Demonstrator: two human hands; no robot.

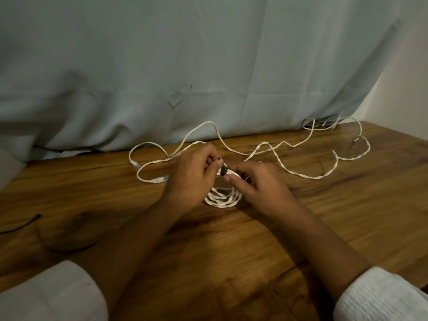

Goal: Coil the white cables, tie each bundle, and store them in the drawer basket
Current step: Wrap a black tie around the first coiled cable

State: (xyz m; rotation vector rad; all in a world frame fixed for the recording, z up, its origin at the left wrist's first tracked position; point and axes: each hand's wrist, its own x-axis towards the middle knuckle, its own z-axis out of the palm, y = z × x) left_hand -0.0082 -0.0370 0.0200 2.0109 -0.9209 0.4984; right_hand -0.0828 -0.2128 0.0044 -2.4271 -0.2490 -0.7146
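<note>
A coiled white cable bundle lies on the wooden table at the centre, its upper part held between both hands. My left hand pinches a small black tie at the top of the coil. My right hand grips the coil from the right, with thumb and fingertips at the tie. A second white cable sprawls loose across the table behind the hands, out to the far right. Its two plug ends lie left of my left hand. No drawer basket shows.
A pale cloth hangs behind the table's back edge. A thin black tie lies near the left edge. The table's right edge runs diagonally at the far right. White sleeves cover both forearms low in the frame.
</note>
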